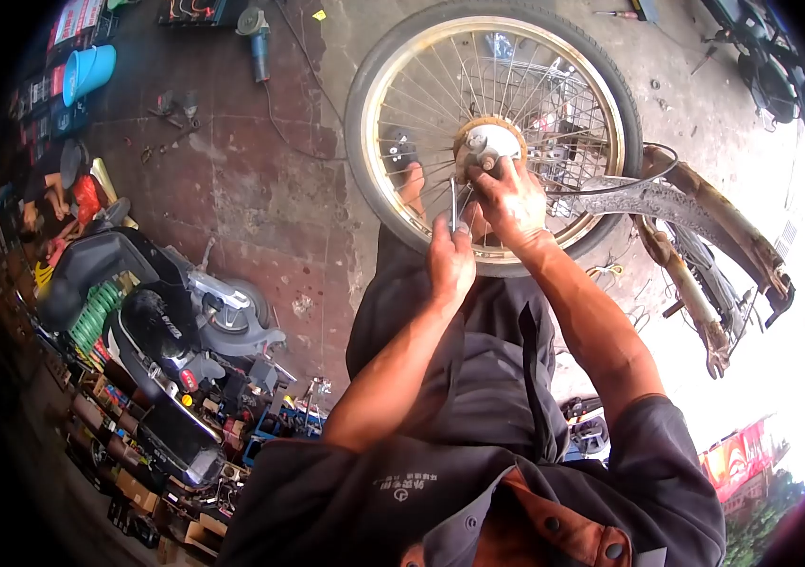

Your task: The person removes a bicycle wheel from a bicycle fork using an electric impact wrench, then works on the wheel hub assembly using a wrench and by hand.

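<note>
A bicycle wheel [506, 140] with rusty spokes and a dark tyre is in front of the person's legs, above the floor [260, 203]; whether it leans is hard to tell. At its hub [472, 142], the right hand's [514, 203] fingers are bent against the nut [488, 162]; I cannot tell whether they grip it. The left hand [451, 255], just beside, has its fingers closed around a metal wrench [453, 203] whose upper end points to the hub.

A foot [413, 185] shows through the spokes, as does a wire basket [577, 142], its contents too tangled to make out. On the right, a grey curved piece [648, 197] overlaps the rim and runs toward a worn frame [733, 222].

Farther out on the left, a scooter [161, 326] stands beside a dark open holder [119, 248] with green coils [95, 312] in it. Near its lower end, a blue tray [270, 425] sits among mixed tools, and cardboard boxes [138, 489] lie in clutter, their contents unclear. At upper left is a light-blue bucket [88, 73], its inside unreadable, and at the top edge a dark case [230, 14] with reddish pieces, near a grinder [256, 42].
</note>
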`<state>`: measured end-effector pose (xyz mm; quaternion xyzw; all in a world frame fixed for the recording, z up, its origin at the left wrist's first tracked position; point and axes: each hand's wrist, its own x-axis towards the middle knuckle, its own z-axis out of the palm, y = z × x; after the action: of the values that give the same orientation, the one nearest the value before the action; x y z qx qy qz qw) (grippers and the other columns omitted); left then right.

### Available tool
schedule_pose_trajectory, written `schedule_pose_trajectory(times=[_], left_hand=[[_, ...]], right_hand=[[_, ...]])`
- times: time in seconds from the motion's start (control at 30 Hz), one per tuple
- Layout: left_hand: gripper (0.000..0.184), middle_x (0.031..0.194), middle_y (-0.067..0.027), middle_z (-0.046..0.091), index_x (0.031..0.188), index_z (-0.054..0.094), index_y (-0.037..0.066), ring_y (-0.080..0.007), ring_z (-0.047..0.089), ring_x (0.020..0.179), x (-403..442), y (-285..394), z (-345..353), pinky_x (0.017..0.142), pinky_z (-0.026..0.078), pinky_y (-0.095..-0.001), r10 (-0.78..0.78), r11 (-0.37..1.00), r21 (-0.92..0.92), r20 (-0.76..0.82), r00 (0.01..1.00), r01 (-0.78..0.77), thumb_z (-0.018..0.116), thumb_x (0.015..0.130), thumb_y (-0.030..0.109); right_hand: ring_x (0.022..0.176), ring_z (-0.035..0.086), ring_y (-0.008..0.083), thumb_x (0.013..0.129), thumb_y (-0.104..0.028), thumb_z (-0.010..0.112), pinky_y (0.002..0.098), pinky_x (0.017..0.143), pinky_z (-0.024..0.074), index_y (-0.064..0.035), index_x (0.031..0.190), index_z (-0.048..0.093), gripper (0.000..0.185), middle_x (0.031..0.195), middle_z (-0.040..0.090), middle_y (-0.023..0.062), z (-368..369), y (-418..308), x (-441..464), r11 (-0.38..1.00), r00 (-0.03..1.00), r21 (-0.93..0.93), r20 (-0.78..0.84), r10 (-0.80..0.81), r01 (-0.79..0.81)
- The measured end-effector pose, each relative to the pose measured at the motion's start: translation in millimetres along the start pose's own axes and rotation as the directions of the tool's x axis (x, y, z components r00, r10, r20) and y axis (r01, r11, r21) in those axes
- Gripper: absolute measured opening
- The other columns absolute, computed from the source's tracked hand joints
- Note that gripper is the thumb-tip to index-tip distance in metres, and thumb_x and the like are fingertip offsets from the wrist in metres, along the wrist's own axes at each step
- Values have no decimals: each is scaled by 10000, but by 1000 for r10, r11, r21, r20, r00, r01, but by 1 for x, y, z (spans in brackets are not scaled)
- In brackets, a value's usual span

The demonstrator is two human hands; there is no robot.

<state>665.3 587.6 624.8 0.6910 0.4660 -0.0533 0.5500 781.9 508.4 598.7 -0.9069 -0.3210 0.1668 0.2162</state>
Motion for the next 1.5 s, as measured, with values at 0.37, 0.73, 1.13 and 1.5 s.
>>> schedule_pose_trajectory(times=[0.37,0.73,1.13,1.5], left_hand=[[308,800,-144,619,1218,521,-8,-225,596,637,13,1,-13,578,485,-373,-91,990,116,120,989,77,498,920,63],[430,1231,-72,630,1320,513,37,-86,565,672,27,79,-59,526,478,-224,-137,898,-351,348,927,264,546,892,17],[252,889,-110,692,1131,604,-23,-201,661,788,23,20,-56,721,529,-340,464,870,130,108,879,-475,618,936,137],[284,956,-205,676,1159,582,-23,-392,666,860,16,2,-52,767,532,-437,552,802,179,142,822,-570,610,916,122]], right_hand=[[964,568,271,700,-132,678,399,776,493,-196,1036,687,343,1041,557,60,-1,4,1,1000,999,-11,30,-29,30],[898,568,251,706,-131,674,389,721,484,-213,1098,670,401,1010,554,50,7,13,0,993,993,-32,-21,-117,117],[890,570,243,765,-145,630,382,709,489,-218,1064,672,310,980,544,42,3,13,3,993,993,-20,-18,-120,120],[852,575,268,744,-189,704,390,692,503,-198,1108,675,365,968,553,55,5,13,4,993,993,-24,-15,-119,119]])
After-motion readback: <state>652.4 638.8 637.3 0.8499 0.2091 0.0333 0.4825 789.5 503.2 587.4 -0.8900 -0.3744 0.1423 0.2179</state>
